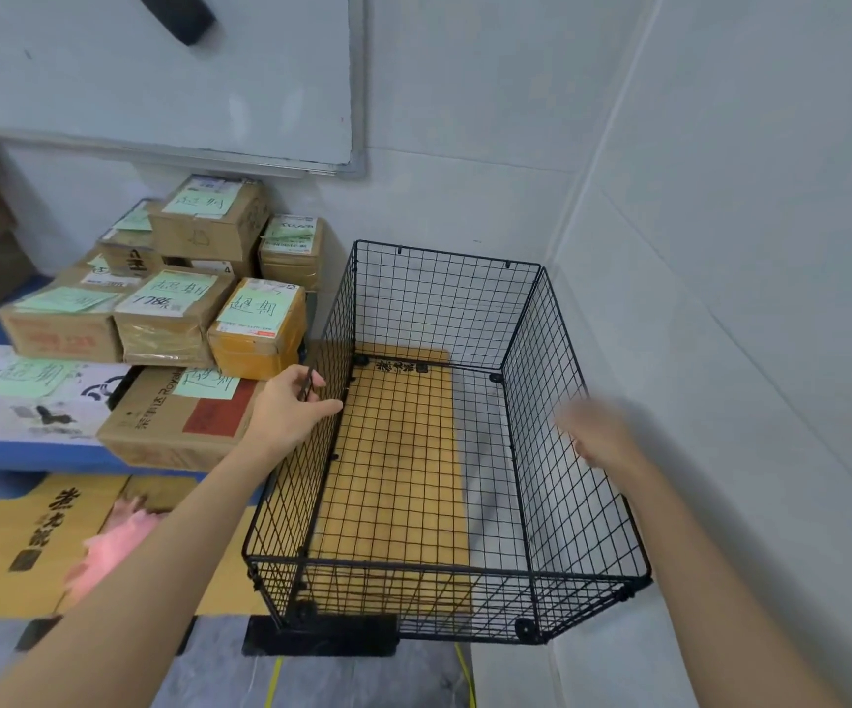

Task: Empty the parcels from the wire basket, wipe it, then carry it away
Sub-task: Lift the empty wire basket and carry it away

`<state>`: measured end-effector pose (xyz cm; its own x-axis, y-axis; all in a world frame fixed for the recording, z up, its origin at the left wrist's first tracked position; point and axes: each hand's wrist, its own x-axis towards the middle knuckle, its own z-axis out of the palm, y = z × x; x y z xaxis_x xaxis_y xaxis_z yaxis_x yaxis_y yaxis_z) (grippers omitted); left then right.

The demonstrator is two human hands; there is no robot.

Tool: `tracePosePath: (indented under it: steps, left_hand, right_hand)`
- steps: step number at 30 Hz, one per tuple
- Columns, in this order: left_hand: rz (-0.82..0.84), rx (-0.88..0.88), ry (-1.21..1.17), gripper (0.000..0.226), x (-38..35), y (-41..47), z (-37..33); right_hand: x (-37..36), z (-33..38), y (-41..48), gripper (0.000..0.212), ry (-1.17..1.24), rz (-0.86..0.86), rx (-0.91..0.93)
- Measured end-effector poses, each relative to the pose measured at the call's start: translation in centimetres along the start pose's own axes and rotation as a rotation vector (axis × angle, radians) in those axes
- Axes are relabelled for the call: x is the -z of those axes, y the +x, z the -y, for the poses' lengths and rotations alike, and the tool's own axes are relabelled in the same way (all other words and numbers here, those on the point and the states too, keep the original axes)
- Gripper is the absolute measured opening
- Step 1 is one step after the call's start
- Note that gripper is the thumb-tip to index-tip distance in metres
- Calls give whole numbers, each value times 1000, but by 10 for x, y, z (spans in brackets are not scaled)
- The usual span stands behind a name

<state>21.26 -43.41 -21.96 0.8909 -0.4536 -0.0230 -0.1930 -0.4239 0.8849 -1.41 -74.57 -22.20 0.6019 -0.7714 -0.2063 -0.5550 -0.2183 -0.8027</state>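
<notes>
At the left wall of the wire basket (439, 304), which holds no parcels, the left hand (291, 411) curls its fingers round the top wire; the right hand (597, 431) hovers by the basket's right wall, too blurred to tell how its fingers lie. With the parcels (168, 319) stacked just left of the basket and a pink cloth (112, 549) lying left of its near corner, emptying looks done and lifting seems at hand. Next the right hand likely needs a matching hold on the right rim, so both sides rise level.

Whiteboard (158, 84), blue pallet (15, 454)
</notes>
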Motion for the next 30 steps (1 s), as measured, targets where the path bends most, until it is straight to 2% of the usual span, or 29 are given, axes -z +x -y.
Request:
tracePosePath:
  steps: [14, 20, 30]
  left_hand:
    - [-58, -94, 20, 25, 23, -48, -5]
    - [-73, -149, -10, 25, 41, -77, -16]
    - [-122, -290, -102, 20, 96, -159, -51]
  right_hand:
    - [9, 5, -55, 10, 35, -123, 120]
    - [23, 17, -105, 22, -24, -219, 169]
    - [52, 51, -216, 30, 14, -339, 282]
